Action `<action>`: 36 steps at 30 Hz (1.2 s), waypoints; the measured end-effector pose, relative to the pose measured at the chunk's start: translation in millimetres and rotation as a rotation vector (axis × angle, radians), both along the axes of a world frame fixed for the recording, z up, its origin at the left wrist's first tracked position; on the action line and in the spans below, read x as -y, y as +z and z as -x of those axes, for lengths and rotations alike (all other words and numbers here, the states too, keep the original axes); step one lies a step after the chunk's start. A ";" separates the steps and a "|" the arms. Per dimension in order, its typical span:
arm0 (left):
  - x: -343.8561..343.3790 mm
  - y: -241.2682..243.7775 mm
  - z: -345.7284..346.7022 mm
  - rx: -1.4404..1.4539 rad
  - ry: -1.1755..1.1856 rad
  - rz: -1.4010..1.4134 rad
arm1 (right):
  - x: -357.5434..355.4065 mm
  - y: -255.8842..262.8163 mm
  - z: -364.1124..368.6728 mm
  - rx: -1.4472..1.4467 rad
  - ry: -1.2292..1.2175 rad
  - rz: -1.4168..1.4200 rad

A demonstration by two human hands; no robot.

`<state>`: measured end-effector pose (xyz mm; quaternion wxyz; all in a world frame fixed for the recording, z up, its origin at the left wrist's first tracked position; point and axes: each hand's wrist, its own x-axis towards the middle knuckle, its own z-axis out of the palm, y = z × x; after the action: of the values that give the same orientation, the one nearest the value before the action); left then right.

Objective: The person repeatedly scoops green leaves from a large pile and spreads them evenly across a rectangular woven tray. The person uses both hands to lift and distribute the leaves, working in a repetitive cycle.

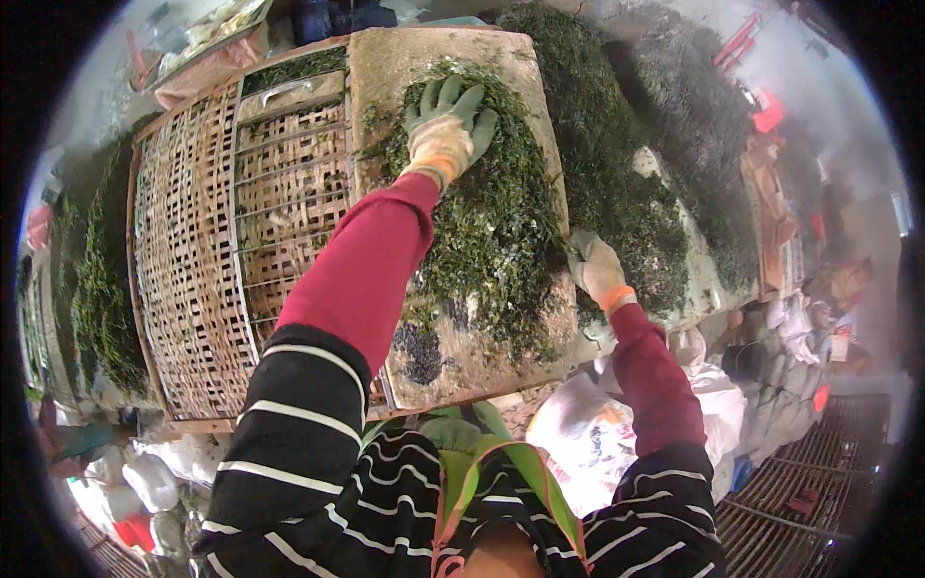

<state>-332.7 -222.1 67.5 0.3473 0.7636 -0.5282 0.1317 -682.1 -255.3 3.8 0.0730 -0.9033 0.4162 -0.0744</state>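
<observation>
A pile of dark green chopped leaves point(491, 238) lies on a pale, worn board point(376, 94), which rests over a woven bamboo tray point(184, 253). My left hand point(448, 123), in a cream glove with a green coated palm and fingers, lies on the upper part of the pile with its fingers spread. At the board's right edge is my right hand point(596, 267), in a similar glove; its fingertips touch the edge of the leaves, and whether they grip anything is hidden. Left of the board, metal bars point(289, 188) cross the tray.
More leaves point(607, 144) are heaped beyond the board's right edge, and another heap point(108, 282) lies left of the tray. White plastic sacks point(585, 433) stand below the right forearm. A slatted rack point(802, 462) is at the lower right.
</observation>
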 end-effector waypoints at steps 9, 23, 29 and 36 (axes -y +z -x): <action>-115.7 2.7 24.2 -0.170 -0.119 0.215 | -30.1 268.8 -113.7 0.555 0.220 -0.510; -437.4 -79.6 44.6 -0.156 0.131 -0.160 | 61.8 84.0 -240.5 -0.088 0.293 0.382; -456.0 -84.6 56.7 -0.254 0.382 -0.219 | -46.0 152.4 -301.1 -0.017 0.533 0.468; -433.2 -55.5 38.9 -0.221 0.274 -0.106 | -73.5 75.7 -339.7 -0.480 0.637 0.388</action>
<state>-371.6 211.1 12.0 0.3413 0.8553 -0.3843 0.0652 -342.4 -181.8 79.6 -0.1775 -0.9751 0.1007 0.0869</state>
